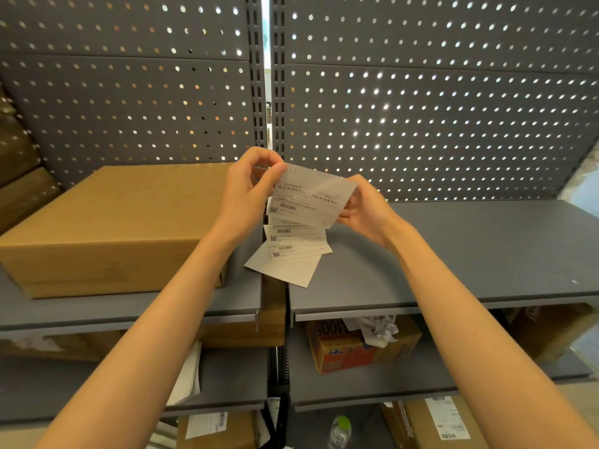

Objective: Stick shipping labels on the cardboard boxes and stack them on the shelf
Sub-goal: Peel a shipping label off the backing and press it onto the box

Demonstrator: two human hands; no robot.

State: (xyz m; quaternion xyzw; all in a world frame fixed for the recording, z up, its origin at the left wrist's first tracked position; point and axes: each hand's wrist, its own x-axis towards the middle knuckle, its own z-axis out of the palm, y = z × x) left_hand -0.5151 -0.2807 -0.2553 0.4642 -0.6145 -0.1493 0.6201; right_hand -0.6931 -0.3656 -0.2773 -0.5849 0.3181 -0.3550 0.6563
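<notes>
Both hands up over the shelf [470, 251], at the seam between the two bays. Left hand [249, 186] pinches the label [312, 197] at its upper-left corner, thumb and fingers curled on it. Right hand [363, 205] holds the right edge, fingers behind the sheet. Label's long axis runs left-right, tilted down toward the right, print facing the camera. More labels [291, 251] lie fanned on the shelf just below it. Box [107, 228] sits on the left bay, long side roughly left-right, touching the left forearm. Pegboard [421, 108] behind.
</notes>
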